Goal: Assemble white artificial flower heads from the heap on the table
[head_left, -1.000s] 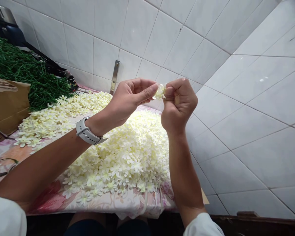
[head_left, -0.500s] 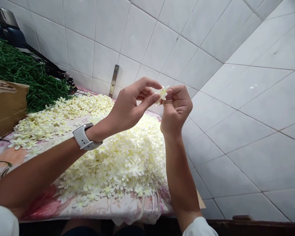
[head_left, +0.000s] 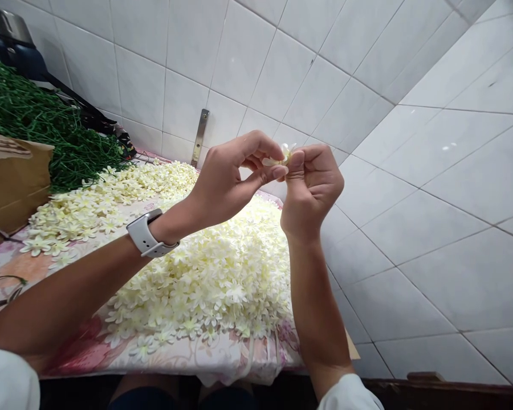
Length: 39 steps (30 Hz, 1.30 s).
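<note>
- left hand [head_left: 228,179] pinched a small cream artificial flower [head_left: 279,157] between thumb and fingertips
- right hand [head_left: 312,191] curled closed, pinching that flower too
- pile of cream flowers [head_left: 200,285] lay below on a floral cloth [head_left: 81,347]

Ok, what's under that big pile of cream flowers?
A pink floral cloth shows around the edges of the cream artificial flowers; whatever lies directly beneath the heap is covered and cannot be seen.

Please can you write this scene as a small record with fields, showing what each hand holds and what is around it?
Left hand: pinches a small artificial cream flower; wears a white smartwatch
Right hand: pinches the same flower
Below hands: heap of loose flowers on floral cloth
Further left: green stems, cardboard
Walls: white tiles
</note>
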### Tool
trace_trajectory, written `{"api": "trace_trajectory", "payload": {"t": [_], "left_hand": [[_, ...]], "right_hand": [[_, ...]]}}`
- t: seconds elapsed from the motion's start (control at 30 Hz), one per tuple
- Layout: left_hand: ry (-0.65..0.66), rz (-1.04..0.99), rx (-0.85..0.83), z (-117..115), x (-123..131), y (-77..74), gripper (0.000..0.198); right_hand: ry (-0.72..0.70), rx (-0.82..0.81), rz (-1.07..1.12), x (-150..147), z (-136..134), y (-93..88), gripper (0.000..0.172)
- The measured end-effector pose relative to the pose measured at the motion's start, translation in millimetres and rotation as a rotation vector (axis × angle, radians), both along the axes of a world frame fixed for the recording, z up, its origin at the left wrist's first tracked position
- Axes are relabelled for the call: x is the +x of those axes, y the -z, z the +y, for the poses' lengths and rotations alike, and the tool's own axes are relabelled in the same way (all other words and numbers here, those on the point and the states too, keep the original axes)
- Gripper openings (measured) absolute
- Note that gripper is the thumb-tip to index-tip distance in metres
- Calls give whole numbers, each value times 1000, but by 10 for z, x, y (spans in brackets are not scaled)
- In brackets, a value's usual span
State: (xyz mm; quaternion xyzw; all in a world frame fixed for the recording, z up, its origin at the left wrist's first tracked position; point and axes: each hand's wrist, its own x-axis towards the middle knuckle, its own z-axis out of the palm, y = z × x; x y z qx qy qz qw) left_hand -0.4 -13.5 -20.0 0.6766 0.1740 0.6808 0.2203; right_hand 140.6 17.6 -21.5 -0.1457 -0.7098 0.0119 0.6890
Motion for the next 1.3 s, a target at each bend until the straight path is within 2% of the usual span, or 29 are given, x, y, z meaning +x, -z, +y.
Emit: {"api": "trace_trajectory", "payload": {"t": [0.1, 0.27, 0.4, 0.53, 0.73, 0.9, 1.07, 1.3], "left_hand": [[50, -25, -17, 13, -6, -1, 24], [104, -44, -57, 30, -24, 0, 26], [114, -57, -65, 10, -24, -8, 22], [92, -34, -55, -36, -19, -22, 23], [7, -9, -23, -59, -42, -36, 26], [-10, -2, -35, -10, -81, -51, 27], [-29, 20, -20, 29, -88, -43, 20], [-152, 87, 8, 53, -96, -41, 22]], "right_hand": [[-56, -5, -26, 5, -5, -8, 21], [-65, -35, -59, 31, -22, -25, 21], [-54, -120, -51, 38, -71, -49, 21], [-70, -178, -42, 25, -107, -56, 22], [-90, -66, -57, 9, -139, -73, 27], [-12, -86, -160, 71, -177, -122, 21], [94, -15, -222, 129, -161, -156, 19], [174, 62, -267, 156, -138, -161, 20]]}}
